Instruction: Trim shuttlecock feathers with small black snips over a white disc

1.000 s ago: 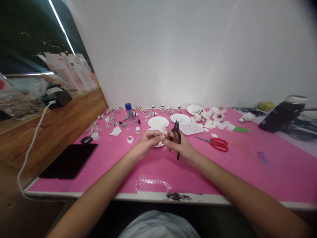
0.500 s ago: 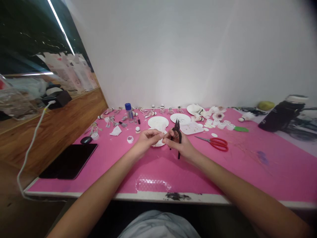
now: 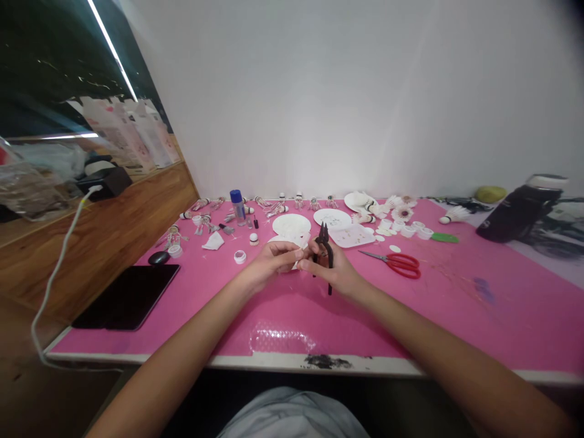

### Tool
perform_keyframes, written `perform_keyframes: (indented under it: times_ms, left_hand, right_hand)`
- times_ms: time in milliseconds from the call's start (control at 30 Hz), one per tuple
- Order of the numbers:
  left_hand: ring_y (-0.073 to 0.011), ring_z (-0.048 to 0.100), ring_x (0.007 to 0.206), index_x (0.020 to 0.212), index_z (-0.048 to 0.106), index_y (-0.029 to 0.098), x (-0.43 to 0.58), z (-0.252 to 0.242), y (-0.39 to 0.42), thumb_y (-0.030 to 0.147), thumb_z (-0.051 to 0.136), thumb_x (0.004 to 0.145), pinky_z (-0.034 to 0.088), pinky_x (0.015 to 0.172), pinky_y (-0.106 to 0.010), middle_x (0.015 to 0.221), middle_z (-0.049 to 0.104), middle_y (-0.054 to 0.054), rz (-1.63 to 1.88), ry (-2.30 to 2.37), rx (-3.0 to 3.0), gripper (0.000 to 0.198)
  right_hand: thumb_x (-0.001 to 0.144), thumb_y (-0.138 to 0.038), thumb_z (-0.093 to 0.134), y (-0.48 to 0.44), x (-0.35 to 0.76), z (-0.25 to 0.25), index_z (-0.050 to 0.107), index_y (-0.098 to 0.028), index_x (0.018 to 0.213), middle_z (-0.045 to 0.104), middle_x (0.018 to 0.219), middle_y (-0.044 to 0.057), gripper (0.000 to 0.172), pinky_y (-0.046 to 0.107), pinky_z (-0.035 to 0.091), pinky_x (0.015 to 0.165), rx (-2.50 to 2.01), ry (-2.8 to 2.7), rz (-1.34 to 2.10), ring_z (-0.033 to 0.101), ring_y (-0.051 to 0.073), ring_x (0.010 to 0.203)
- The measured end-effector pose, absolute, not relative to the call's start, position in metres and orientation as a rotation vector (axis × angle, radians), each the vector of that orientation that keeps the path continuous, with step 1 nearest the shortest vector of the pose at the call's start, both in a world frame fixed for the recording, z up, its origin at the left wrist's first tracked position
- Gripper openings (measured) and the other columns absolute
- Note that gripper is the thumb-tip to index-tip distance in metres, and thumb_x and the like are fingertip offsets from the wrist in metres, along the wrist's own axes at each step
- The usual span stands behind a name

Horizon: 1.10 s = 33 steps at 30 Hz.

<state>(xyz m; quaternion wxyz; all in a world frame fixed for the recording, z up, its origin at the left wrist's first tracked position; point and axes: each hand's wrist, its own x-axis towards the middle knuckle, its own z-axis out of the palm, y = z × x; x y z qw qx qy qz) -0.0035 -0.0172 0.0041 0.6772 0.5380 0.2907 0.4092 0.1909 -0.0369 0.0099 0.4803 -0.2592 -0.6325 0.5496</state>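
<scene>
Above the pink tabletop (image 3: 292,313) my two hands meet, fingertips almost touching. My left hand (image 3: 278,260) is closed in a pinch; whatever sits between thumb and fingers is too small to make out. Black pliers (image 3: 329,258) stand jaws-up in my right hand (image 3: 335,267), held against the palm, while its thumb and forefinger also pinch toward the left fingertips. Behind the hands lie white paper plates, one (image 3: 292,224) at the middle and another (image 3: 332,218) to its right with small bits on it. A white tray (image 3: 353,236) with tiny pieces lies just beyond the pliers.
Red-handled scissors (image 3: 401,265) lie to the right, near small white tubs (image 3: 408,230). Several shuttlecocks (image 3: 454,215) stand or lie along the back. At left are a black tablet (image 3: 130,298), a mouse (image 3: 159,258) and a blue-capped bottle (image 3: 238,208). A dark flask (image 3: 520,210) leans at far right.
My right hand and the pliers have shifted and tilted slightly left. The fingertips of both hands have moved a little against each other.
</scene>
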Motion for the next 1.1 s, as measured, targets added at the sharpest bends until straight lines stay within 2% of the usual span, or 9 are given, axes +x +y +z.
perform_keyframes:
  times_ms: [133, 400, 567, 733, 900, 1000, 1100]
  left_hand:
    - [-0.005, 0.03, 0.053, 0.082, 0.073, 0.014, -0.003, 0.004, -0.017, 0.045, 0.085, 0.079, 0.032, 0.058, -0.023, 0.063, 0.051, 0.004, 0.893, 0.606, 1.2, 0.033]
    - [-0.0061, 0.034, 0.053, 0.079, 0.07, 0.014, -0.003, 0.006, -0.018, 0.049, 0.081, 0.084, 0.029, 0.058, -0.024, 0.059, 0.046, 0.005, 0.865, 0.556, 1.261, 0.037]
    - [-0.0055, 0.034, 0.054, 0.086, 0.071, 0.014, -0.003, 0.006, -0.018, 0.049, 0.083, 0.082, 0.028, 0.057, -0.024, 0.066, 0.052, 0.004, 0.882, 0.582, 1.242, 0.037]
    - [-0.0062, 0.035, 0.055, 0.082, 0.071, 0.013, -0.002, 0.006, -0.018, 0.052, 0.085, 0.078, 0.027, 0.057, -0.024, 0.063, 0.05, 0.004, 0.882, 0.593, 1.253, 0.041]
    - [-0.0047, 0.029, 0.051, 0.08, 0.069, 0.013, -0.003, 0.007, -0.016, 0.053, 0.079, 0.084, 0.023, 0.052, -0.023, 0.059, 0.048, 0.005, 0.946, 0.588, 1.298, 0.041]
    - [-0.0056, 0.038, 0.049, 0.083, 0.068, 0.015, -0.006, 0.007, -0.011, 0.053, 0.08, 0.084, 0.029, 0.052, -0.021, 0.057, 0.05, 0.005, 1.124, 0.708, 1.323, 0.04]
    - [-0.0082, 0.053, 0.052, 0.094, 0.068, 0.017, -0.008, 0.008, -0.006, 0.053, 0.082, 0.08, 0.037, 0.053, -0.021, 0.065, 0.061, 0.002, 1.321, 0.852, 1.379, 0.041]
  right_hand:
    - [0.083, -0.033, 0.084, -0.038, 0.191, 0.011, 0.041, -0.024, 0.087, 0.059, 0.079, -0.005, 0.045, 0.027, 0.044, 0.066, -0.614, -1.564, 1.347, 0.054, 0.011, 0.069]
    - [0.083, -0.04, 0.084, -0.037, 0.191, 0.01, 0.041, -0.025, 0.087, 0.055, 0.077, -0.005, 0.046, 0.028, 0.044, 0.067, -0.65, -1.583, 1.365, 0.054, 0.013, 0.071]
    - [0.081, -0.041, 0.086, -0.037, 0.192, 0.012, 0.041, -0.025, 0.087, 0.055, 0.077, -0.005, 0.048, 0.028, 0.044, 0.066, -0.677, -1.578, 1.335, 0.053, 0.012, 0.07]
    - [0.08, -0.041, 0.087, -0.037, 0.192, 0.01, 0.041, -0.024, 0.086, 0.055, 0.076, -0.005, 0.049, 0.028, 0.043, 0.065, -0.684, -1.578, 1.345, 0.052, 0.012, 0.068]
    - [0.086, -0.044, 0.08, -0.035, 0.193, 0.011, 0.048, -0.023, 0.089, 0.054, 0.069, -0.006, 0.037, 0.027, 0.038, 0.057, -0.713, -1.551, 1.357, 0.049, 0.011, 0.058]
    - [0.089, -0.044, 0.077, -0.032, 0.195, 0.014, 0.06, -0.02, 0.094, 0.064, 0.08, 0.0, 0.03, 0.029, 0.045, 0.064, -0.804, -1.582, 1.213, 0.057, 0.014, 0.067]
    - [0.088, -0.041, 0.076, -0.027, 0.198, 0.013, 0.069, -0.019, 0.106, 0.069, 0.094, 0.004, 0.029, 0.032, 0.051, 0.076, -0.898, -1.612, 0.973, 0.063, 0.018, 0.083]
